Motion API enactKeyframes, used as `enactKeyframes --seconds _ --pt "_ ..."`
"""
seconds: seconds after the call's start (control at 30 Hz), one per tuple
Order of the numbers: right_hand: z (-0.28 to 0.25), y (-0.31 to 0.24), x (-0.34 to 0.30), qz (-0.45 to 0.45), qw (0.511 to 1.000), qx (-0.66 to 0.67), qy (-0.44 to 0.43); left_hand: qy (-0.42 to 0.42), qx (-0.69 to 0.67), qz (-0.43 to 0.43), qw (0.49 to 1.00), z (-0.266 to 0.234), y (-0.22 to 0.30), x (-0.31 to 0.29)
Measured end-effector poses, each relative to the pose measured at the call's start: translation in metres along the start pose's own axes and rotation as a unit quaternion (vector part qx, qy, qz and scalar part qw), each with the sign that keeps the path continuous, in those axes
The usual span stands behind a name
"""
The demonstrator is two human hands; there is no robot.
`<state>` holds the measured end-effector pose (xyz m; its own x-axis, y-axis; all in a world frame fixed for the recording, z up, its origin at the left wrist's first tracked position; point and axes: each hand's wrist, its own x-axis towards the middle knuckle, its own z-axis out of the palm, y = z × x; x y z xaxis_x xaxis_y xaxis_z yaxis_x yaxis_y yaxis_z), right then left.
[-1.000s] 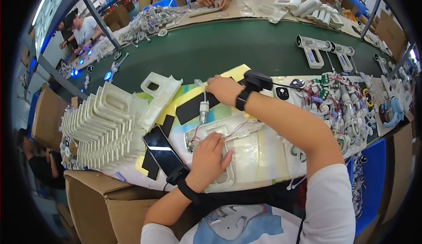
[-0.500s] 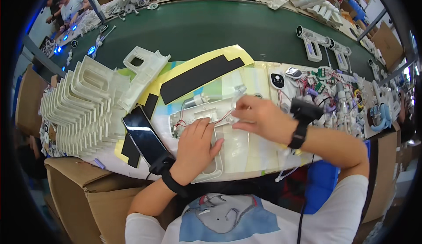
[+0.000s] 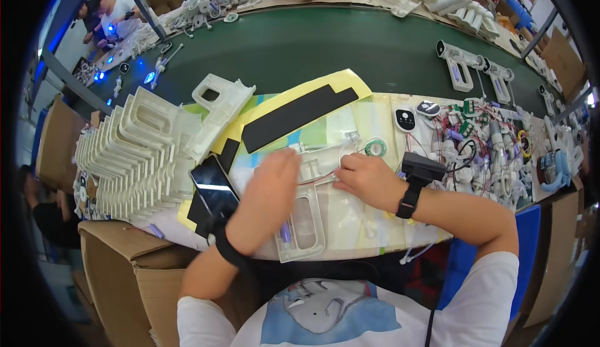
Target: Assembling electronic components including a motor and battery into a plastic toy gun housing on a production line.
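Over the looped white plastic housing (image 3: 318, 222), our right hand (image 3: 370, 181) pinches thin red wire (image 3: 322, 177); left hand (image 3: 270, 191) blurred, grip unclear.

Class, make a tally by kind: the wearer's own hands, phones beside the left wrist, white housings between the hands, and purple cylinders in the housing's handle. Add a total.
Left hand and right hand: 2
Phone: 1
White housing: 1
Purple cylinder: 1
Total: 5

Housing (image 3: 307, 191) central, shells (image 3: 140, 156) left, wired parts (image 3: 494, 144) right, belt (image 3: 300, 50) behind
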<state>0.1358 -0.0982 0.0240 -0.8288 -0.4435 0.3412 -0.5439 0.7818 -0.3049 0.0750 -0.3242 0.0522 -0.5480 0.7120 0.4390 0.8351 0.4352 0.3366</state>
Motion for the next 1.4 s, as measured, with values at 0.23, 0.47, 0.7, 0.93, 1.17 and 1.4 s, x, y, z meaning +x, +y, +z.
enactKeyframes --seconds 0.23,0.47,0.7,0.93,1.17,1.4 --pt "0.003 -0.005 0.004 0.021 1.000 0.007 -0.002 -0.255 -0.079 -0.074 0.961 0.013 -0.080 0.045" --pt "0.004 -0.007 0.001 0.012 0.999 -0.029 0.005 -0.154 -0.152 -0.079 0.973 -0.006 -0.034 0.029" --pt "0.002 -0.003 0.000 0.014 1.000 -0.022 0.015 -0.112 -0.027 -0.055 0.992 0.005 -0.018 0.001" --pt "-0.047 -0.005 0.006 0.047 0.991 -0.026 0.122 -0.083 0.006 0.004 0.997 0.002 0.028 -0.008" --pt "-0.050 0.043 -0.003 0.421 0.883 0.209 -0.007 -0.114 0.059 0.057 0.990 0.041 0.057 -0.002" --pt "-0.025 0.040 0.073 0.312 0.943 -0.118 0.019 -0.143 0.074 0.058 0.985 0.040 0.056 0.006"
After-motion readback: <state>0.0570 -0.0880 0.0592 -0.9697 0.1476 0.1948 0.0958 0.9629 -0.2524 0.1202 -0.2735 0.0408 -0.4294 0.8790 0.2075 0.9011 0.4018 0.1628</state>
